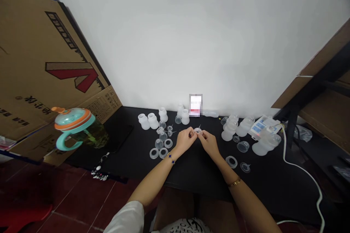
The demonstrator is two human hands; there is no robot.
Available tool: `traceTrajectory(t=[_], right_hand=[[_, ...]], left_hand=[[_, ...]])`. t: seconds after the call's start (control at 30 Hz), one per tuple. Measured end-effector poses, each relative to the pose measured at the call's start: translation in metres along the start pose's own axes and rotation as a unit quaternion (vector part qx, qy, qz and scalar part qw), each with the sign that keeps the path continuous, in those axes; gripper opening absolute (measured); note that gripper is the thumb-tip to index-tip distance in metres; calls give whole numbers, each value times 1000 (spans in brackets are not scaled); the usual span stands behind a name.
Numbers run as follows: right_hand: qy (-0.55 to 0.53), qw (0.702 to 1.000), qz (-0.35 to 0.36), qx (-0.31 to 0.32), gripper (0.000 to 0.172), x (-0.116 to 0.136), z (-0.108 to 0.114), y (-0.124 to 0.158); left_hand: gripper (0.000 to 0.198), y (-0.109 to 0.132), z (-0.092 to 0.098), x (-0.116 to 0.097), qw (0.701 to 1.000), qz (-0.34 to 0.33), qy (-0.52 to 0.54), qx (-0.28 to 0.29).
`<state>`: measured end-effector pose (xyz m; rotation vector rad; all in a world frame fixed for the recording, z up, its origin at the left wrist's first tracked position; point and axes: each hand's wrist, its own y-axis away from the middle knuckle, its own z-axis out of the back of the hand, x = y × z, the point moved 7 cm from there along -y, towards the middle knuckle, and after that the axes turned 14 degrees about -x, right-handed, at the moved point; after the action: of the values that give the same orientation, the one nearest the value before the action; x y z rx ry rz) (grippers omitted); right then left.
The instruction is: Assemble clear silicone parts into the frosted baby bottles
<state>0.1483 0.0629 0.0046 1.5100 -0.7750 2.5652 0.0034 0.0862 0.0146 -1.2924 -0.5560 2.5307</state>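
My left hand (186, 139) and my right hand (209, 142) meet over the middle of the black table. Their fingertips pinch a small clear round piece with a thin stem (198, 130), partly hidden by the fingers. Left of my hands lie several translucent screw rings (154, 153), clear dome caps (159, 143) and small stemmed discs (170, 133). White frosted bottles (153, 120) stand behind them. Right of my right hand are another ring (231, 162), a stemmed clear disc (245, 167), a clear cap (243, 147) and capped bottles (229, 129).
A tumbler with a turquoise lid (73, 120) stands at the left beside a dark flat device (120, 138) with a beaded strap (100, 171). Large cardboard boxes (32, 62) flank the table. A white box-shaped device (264, 126) and a white cable (300, 169) occupy the right side.
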Motion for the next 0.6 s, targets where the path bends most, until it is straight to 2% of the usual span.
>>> traceTrajectory(t=[0.37,0.6], right_hand=[[-14,1000,-3,2,42,5,2,-1],[-36,999,-21,26,42,1,-3,2]], left_hand=[[30,2,5,-7,999,-24,20,-12],[32,2,3,-4,999,-36,-16,-11]])
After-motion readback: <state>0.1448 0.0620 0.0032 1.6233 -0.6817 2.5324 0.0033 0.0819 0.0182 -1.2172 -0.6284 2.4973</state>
